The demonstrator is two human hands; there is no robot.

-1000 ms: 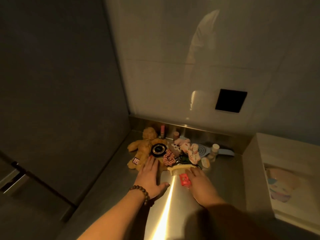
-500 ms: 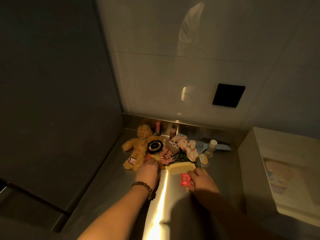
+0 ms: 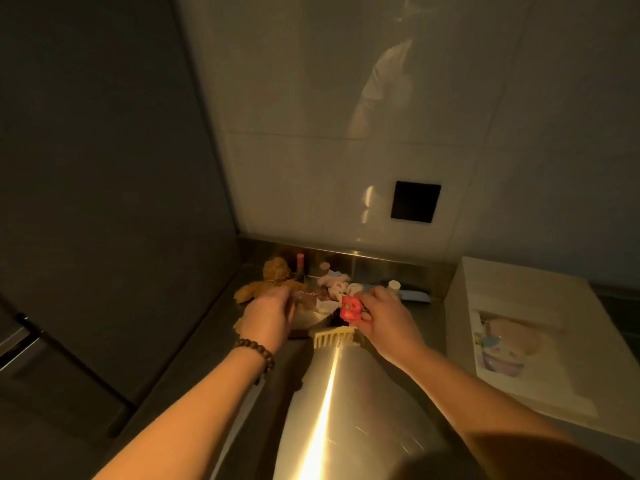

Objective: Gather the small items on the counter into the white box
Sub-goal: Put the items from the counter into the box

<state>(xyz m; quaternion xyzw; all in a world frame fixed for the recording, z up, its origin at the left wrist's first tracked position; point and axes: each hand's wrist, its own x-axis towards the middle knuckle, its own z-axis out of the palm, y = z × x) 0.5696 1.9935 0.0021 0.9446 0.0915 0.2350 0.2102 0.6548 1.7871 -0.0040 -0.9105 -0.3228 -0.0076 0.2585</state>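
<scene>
My right hand (image 3: 384,317) is raised off the steel counter (image 3: 325,410) and pinches a small red item (image 3: 350,308). My left hand (image 3: 266,317), with a bead bracelet on the wrist, is closed on a small blurred reddish-brown item (image 3: 306,299) just above the pile. A cream comb (image 3: 334,336) lies below both hands. Behind them are a brown teddy bear (image 3: 273,280), a white-and-pink soft toy (image 3: 334,284), a pink lipstick (image 3: 300,261) and a small bottle (image 3: 394,285). The white box (image 3: 519,306) stands at the right, with a picture on its top.
A dark cabinet side (image 3: 104,202) walls off the left. A pale tiled wall with a black square plate (image 3: 415,201) rises behind the pile. A blue handle (image 3: 415,295) lies by the box. The counter's front part shows a bright glare strip.
My right hand has lifted the red item off the counter and carried it up toward the pile. My left hand has closed on a small item and risen. The camera has tilted.
</scene>
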